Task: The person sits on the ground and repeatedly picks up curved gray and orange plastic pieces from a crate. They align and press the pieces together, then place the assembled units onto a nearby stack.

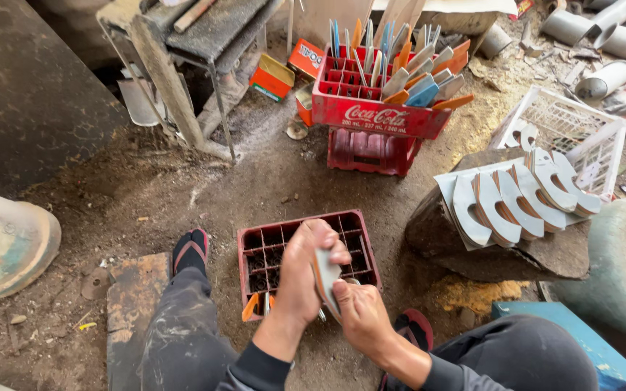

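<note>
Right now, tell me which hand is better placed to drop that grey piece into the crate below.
Probably the left hand: it grips the top of the grey piece directly above the dark red crate, while the right hand steadies the lower end, nearer the crate's edge.

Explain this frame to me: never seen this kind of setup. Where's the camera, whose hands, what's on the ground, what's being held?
There is one picture, from a camera worn on a person's head, looking down at their own lap and hands. No machine is involved. The person sits low over a dirt floor, knees and sandalled feet in view. Both the left hand and the right hand grip a flat grey blade-like piece above a dark red compartment crate, which is mostly empty. Farther off, a stacked red crate bristles with similar pieces that have orange and blue handles. On the right, a row of curved grey metal blanks leans on a rock, beside a white plastic basket.
</note>
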